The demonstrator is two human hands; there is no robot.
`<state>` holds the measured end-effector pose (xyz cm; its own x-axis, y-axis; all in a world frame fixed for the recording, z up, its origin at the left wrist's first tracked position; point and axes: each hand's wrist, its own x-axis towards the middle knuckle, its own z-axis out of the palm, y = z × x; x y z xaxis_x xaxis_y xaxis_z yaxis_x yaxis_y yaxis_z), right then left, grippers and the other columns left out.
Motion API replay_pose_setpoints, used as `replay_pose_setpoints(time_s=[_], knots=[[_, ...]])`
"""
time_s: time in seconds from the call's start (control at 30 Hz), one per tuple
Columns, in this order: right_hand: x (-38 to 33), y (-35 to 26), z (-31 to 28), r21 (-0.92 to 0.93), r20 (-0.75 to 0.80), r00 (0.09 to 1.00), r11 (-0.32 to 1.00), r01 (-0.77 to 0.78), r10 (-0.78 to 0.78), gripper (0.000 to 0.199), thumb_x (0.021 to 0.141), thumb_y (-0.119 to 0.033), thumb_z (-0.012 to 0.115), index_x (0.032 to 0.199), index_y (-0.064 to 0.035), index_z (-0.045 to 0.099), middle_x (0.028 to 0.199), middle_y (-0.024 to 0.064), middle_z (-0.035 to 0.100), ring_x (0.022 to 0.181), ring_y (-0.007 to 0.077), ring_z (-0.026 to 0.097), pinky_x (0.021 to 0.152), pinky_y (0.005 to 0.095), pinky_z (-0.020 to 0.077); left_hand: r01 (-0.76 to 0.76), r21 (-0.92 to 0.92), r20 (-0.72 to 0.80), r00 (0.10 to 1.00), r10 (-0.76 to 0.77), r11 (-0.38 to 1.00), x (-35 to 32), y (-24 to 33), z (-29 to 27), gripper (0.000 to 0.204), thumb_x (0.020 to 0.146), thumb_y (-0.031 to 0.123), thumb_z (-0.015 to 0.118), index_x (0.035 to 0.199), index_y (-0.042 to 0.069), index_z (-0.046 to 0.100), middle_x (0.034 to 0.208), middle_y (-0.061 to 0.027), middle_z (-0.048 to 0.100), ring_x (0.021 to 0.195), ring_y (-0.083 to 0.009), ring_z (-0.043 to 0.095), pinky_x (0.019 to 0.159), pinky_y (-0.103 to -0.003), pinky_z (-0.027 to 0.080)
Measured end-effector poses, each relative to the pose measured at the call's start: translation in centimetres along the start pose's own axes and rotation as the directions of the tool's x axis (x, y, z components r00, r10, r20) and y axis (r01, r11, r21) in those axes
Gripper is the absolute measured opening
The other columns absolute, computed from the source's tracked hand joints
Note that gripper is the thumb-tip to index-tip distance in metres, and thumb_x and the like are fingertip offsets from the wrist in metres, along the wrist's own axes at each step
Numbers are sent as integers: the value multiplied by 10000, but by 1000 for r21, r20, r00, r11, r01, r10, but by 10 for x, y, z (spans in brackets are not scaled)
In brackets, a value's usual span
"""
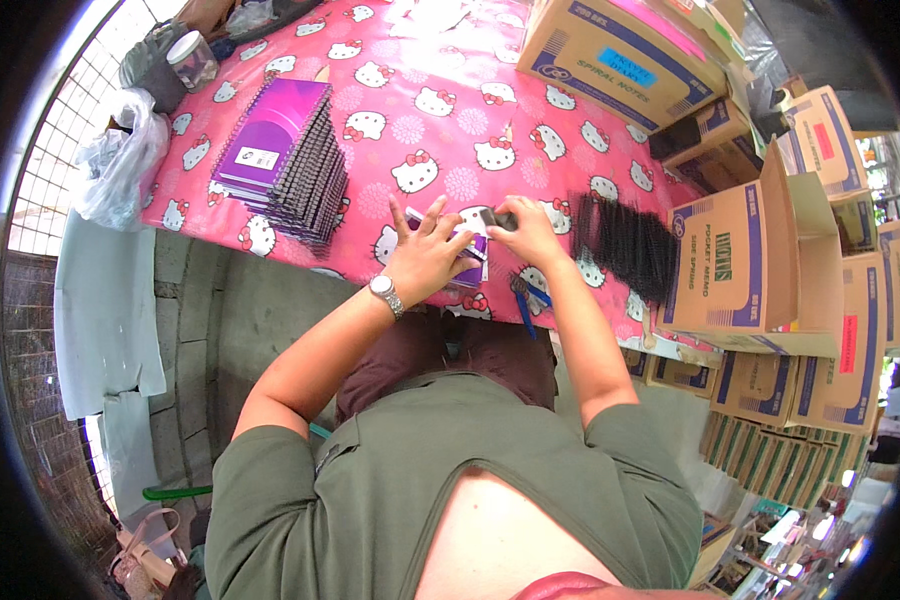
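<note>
Notebook [467, 279]: one, purple with a white edge, lay on the counter [570, 178] close to the border nearest the person; fingers covered so much of it that I cannot tell which way its long axis ran.
Left hand [422, 258]: one, laid over the notebook from above, its grip spread, fingers fanned and pointing mostly away from the person.
Right hand [532, 236]: one, at the notebook's far right side, its grip pinching a small dark piece [488, 217] between thumb and fingers; the kind of piece was unclear.
Wristwatch [384, 290]: one, with a metal band, on the left wrist.
Blue-handled tool [526, 315]: one, near the counter's border below the right hand, its handles apart.
Black wire coils [625, 245]: one heap, right of the right hand, too tangled to count.
Notebook stack [275, 125]: one, purple covers uppermost, well to the left; its layers were too close to count, and the top cover's long axis slanted from upper right to lower left.
Cartons [715, 265]: at least six, brown, massed at the right; one stood with flaps open beside the coils.
Lidded jar [192, 60]: one, at the far left corner.
Plastic bag [120, 160]: one, whitish, at the left edge.
</note>
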<state>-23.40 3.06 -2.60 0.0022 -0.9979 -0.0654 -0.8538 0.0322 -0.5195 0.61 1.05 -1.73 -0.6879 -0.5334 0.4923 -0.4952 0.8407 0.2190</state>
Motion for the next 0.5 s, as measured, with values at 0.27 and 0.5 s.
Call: replay_pose_setpoints(time_s=[0.27, 0.5], knots=[[-56, -14, -26, 855, 238, 949, 508, -103, -208, 448, 715, -156, 702, 1146, -33, 705, 1311, 122, 590, 1162, 240, 579, 1010, 380, 462, -53, -172, 136, 988, 77, 984, 4, 0, -1, 392, 769, 399, 774, 1062, 174, 644, 1081, -28, 596, 1095, -235, 543, 926, -476, 369], [-71, -22, -25, 963, 154, 964, 251, -97, -215, 506, 694, -226, 755, 1156, -25, 703, 1325, 122, 552, 1226, 238, 536, 1072, 396, 412, -59, -248, 151, 984, 98, 967, 4, -4, 1, 445, 753, 442, 781, 1058, 153, 633, 1084, -45, 600, 1119, -252, 546, 984, -465, 356]])
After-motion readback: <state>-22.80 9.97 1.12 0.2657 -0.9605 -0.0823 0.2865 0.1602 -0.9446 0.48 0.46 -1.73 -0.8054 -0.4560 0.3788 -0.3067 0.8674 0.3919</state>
